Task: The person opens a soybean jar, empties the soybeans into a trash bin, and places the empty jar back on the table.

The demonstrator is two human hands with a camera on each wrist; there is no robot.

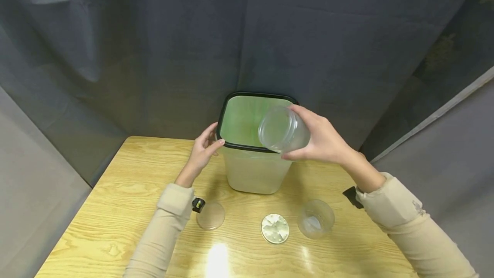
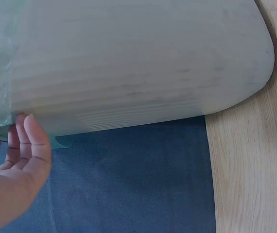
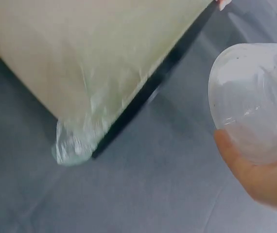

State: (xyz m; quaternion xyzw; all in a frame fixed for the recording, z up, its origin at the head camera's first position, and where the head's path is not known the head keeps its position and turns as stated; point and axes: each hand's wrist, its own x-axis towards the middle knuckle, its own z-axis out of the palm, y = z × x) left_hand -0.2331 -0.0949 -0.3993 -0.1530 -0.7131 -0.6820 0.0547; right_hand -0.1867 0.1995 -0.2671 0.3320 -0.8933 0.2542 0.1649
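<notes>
A pale trash bin (image 1: 256, 170) with a black rim and a green liner bag (image 1: 241, 119) stands at the table's back edge. At the rim's left front corner my left hand (image 1: 202, 147) grips the bin, thumb on top and fingers outside below the rim. The left wrist view shows those fingers (image 2: 29, 141) curled against the bagged wall. My right hand (image 1: 322, 136) holds a clear plastic jar (image 1: 285, 130) tilted on its side over the rim's right front part. In the right wrist view the jar (image 3: 250, 102) looks transparent, with no contents that I can make out.
On the wooden table (image 1: 127, 192), in front of the bin, lie a round clear lid (image 1: 210, 216), a round silvery foil-like disc (image 1: 275, 228) and a clear container (image 1: 316, 219) with something whitish in it. A dark curtain (image 1: 185, 55) hangs behind.
</notes>
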